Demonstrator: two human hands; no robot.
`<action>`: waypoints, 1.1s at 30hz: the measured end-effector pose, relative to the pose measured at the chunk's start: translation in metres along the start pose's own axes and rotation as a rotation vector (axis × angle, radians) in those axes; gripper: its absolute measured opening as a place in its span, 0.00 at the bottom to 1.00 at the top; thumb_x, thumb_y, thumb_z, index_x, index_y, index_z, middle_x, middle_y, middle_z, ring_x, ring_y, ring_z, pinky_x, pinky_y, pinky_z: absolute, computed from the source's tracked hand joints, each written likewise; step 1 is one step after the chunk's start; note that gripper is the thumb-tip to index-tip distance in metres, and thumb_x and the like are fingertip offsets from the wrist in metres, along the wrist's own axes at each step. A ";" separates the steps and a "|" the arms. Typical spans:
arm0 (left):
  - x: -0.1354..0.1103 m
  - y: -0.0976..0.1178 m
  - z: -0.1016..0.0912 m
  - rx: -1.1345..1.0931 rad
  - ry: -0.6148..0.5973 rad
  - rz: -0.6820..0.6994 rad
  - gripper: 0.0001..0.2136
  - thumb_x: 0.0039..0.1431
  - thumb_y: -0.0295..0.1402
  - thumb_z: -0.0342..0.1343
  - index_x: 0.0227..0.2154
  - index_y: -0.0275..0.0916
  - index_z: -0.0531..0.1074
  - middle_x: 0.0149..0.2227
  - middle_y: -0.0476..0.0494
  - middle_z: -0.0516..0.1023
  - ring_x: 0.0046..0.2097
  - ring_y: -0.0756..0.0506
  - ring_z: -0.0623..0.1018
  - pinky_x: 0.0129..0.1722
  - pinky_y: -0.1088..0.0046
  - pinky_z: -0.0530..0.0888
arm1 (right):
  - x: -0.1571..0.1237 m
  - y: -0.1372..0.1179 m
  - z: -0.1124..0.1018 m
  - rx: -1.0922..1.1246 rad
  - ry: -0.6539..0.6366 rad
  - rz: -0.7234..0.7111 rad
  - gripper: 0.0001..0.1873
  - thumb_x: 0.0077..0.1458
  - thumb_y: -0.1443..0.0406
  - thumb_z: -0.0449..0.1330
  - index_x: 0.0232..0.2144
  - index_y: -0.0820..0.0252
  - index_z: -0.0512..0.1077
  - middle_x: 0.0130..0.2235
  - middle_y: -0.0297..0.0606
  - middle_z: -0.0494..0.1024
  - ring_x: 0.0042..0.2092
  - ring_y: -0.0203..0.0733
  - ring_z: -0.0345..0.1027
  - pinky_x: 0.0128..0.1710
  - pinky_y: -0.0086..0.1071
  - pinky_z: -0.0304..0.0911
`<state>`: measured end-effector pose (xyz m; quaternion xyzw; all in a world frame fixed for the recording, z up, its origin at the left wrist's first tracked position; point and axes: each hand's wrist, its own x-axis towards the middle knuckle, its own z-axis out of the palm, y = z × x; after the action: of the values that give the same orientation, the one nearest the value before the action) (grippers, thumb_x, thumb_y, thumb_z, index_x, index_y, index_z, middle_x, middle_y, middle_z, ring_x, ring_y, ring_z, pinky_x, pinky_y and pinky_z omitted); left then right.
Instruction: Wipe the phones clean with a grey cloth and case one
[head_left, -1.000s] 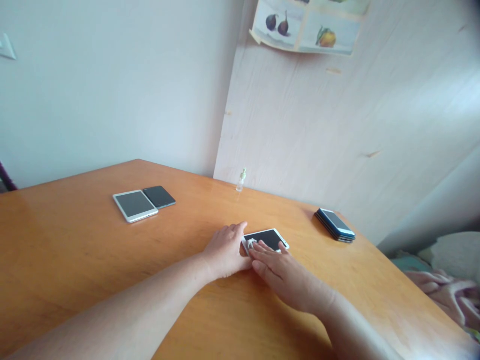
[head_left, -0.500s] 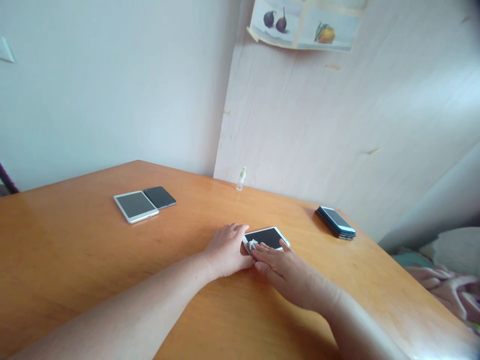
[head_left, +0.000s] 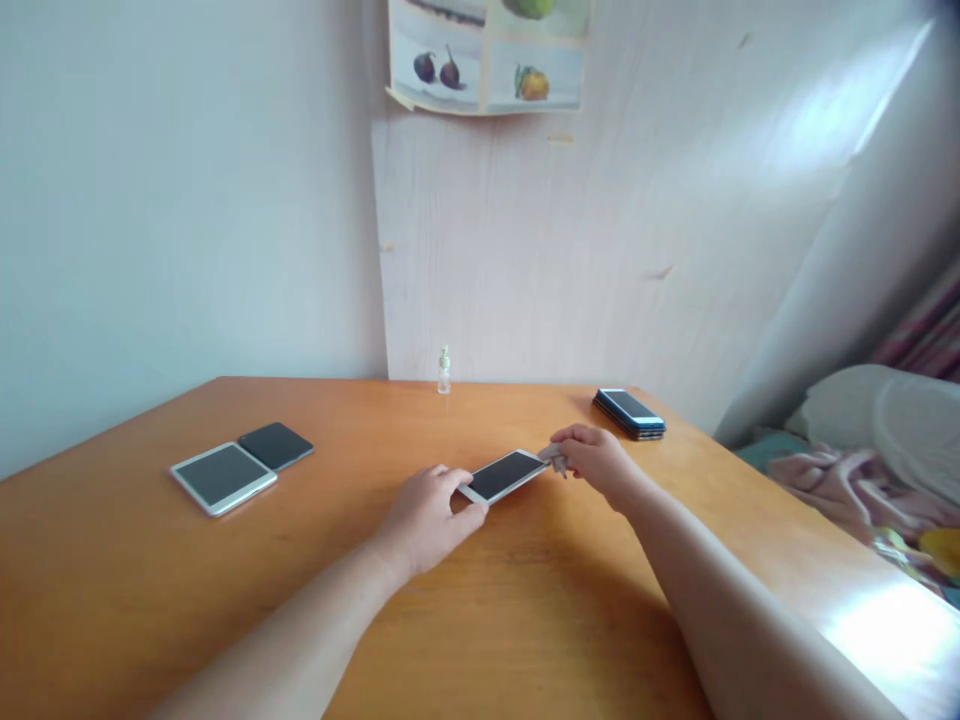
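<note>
A white tablet (head_left: 504, 474) with a dark screen is in front of me, its right end tipped up off the table. My left hand (head_left: 429, 517) grips its left end between thumb and fingers. In my right hand (head_left: 592, 458) a crumpled whitish cloth (head_left: 555, 459) is pinched, beside the raised right end. Whether the cloth touches that edge I cannot tell.
On the wooden table (head_left: 465, 640), a white tablet (head_left: 223, 477) and a dark one (head_left: 276, 445) lie at the left. A small pump bottle (head_left: 444, 372) stands by the wall. Several stacked devices (head_left: 630, 413) sit at the back right.
My right hand has moved off the screen to the tablet's right end, taking the cloth along. That end has come up, and my left hand has closed on the left end. The view has levelled.
</note>
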<state>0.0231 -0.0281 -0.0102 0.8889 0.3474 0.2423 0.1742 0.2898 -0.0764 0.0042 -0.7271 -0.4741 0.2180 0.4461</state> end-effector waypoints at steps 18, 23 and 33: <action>-0.004 0.008 -0.002 0.169 -0.029 0.156 0.15 0.69 0.39 0.37 0.40 0.41 0.69 0.34 0.43 0.78 0.36 0.44 0.76 0.34 0.71 0.66 | -0.004 -0.007 0.024 0.481 -0.197 -0.123 0.15 0.53 0.54 0.62 0.33 0.61 0.72 0.23 0.30 0.70 0.20 0.29 0.58 0.18 0.24 0.54; -0.005 0.006 0.004 0.261 -0.039 0.147 0.15 0.69 0.38 0.37 0.34 0.41 0.67 0.32 0.42 0.77 0.35 0.43 0.76 0.33 0.70 0.65 | 0.002 -0.006 0.025 0.514 -0.053 -0.057 0.10 0.54 0.58 0.59 0.33 0.60 0.69 0.23 0.29 0.71 0.18 0.28 0.56 0.16 0.23 0.52; -0.005 0.009 0.000 0.172 -0.065 0.132 0.15 0.70 0.38 0.37 0.34 0.41 0.66 0.32 0.42 0.77 0.34 0.44 0.76 0.31 0.71 0.64 | -0.038 -0.034 0.062 0.472 -0.331 -0.156 0.06 0.51 0.62 0.59 0.31 0.58 0.70 0.22 0.27 0.70 0.20 0.29 0.57 0.17 0.23 0.53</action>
<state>0.0240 -0.0378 -0.0074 0.9290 0.3016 0.1938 0.0920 0.2101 -0.0777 -0.0023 -0.5194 -0.5310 0.4029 0.5347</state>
